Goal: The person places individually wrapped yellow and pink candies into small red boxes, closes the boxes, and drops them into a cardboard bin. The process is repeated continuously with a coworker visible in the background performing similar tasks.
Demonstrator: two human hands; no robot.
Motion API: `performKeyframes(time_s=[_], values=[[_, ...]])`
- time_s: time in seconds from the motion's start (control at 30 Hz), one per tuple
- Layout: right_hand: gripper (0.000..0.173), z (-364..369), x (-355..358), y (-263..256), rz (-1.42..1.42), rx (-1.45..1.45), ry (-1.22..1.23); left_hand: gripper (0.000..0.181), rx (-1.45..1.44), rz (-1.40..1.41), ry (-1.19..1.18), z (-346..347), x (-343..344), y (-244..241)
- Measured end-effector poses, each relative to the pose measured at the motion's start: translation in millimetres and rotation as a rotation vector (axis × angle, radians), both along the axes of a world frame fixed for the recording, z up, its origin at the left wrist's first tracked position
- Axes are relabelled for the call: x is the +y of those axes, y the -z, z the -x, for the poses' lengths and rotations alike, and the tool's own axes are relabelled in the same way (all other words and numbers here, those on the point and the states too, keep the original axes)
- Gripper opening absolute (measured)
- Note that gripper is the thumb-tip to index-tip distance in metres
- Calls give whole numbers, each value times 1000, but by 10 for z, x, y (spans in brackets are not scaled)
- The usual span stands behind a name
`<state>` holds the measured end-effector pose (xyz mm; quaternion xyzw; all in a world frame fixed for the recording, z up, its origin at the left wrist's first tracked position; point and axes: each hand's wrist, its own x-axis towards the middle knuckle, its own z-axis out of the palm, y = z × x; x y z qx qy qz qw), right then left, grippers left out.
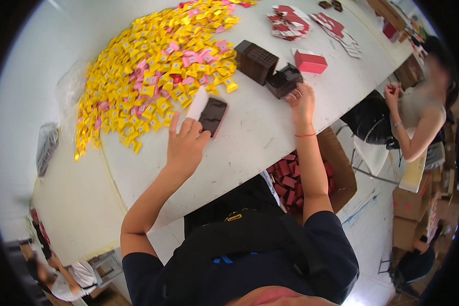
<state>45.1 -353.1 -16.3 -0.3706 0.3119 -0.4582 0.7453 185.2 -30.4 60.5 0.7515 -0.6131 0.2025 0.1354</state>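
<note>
My left hand (187, 143) rests at an upright-lidded small box (213, 114) with a dark plastic insert inside; its fingers touch the near edge and the white flap. My right hand (302, 100) holds the near end of some dark plastic trays (284, 80), beside a long stack of the same dark trays (256, 61). A closed-looking red box (310, 62) with a white flap lies just beyond that hand. Left of the stack spreads a big heap of yellow and pink wrapped packets (157, 72).
Flat red-and-white cartons (289, 23) and more fanned cartons (338, 34) lie at the far right of the white table (244, 157). A cardboard box (338, 172) of small red boxes stands below the near edge. Other people sit at right and lower left.
</note>
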Motion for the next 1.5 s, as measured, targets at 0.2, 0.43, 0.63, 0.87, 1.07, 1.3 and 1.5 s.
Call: performKeyframes(time_s=[0.2,0.43,0.63,0.87,1.07,1.3,1.5], values=[[40,103,-509,-80,809,506,426,20,-31,-41,-78,-75,379,-214],[52,341,-1876,-179,1357,972,146,25,-120,-131,-399,-220,1265,-105],[53,276,-2016,-380,1151,1204,-63,24,-148,-144,-426,-283,1629,-99],[38,328,-2294,-522,963,1038,-116,26,-135,-109,-445,-266,1601,-74],[10,400,-100,-934,1461,393,-63,32,-21,146,-490,160,1670,32],[20,465,1380,-622,1700,269,-685,101,1157,372,-199,896,290,391],[15,561,-351,-916,1611,934,-138,103,1188,385,-241,825,503,565]])
